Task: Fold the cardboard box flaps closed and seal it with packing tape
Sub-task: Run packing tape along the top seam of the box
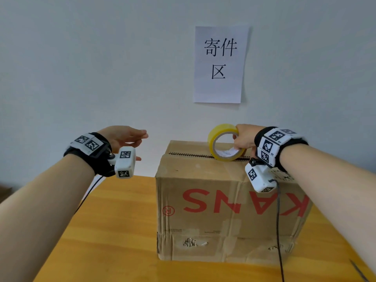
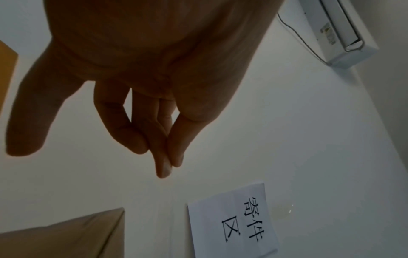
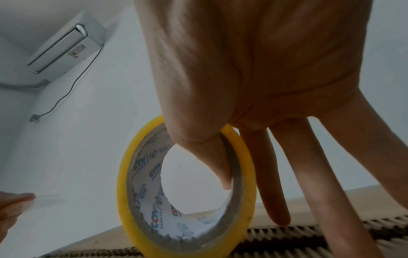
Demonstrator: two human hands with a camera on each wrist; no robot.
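Observation:
A brown cardboard box [image 1: 223, 210] with red letters stands on the yellow wooden table [image 1: 114, 220], its top flaps folded down with a dark seam [image 1: 189, 154] between them. A yellow roll of packing tape [image 1: 224, 142] stands on edge on that seam. My right hand [image 1: 243, 139] pinches the roll [image 3: 187, 192], thumb inside the core and fingers outside. My left hand [image 1: 126, 137] hovers in the air left of the box, fingers straight and holding nothing [image 2: 154, 131]. A corner of the box [image 2: 77, 235] shows below it.
A white paper sign [image 1: 220, 64] with black characters hangs on the wall behind the box. An air conditioner [image 3: 66, 43] is mounted high on the wall. Black cables [image 1: 279, 231] trail from both wrist cameras across the box front and table.

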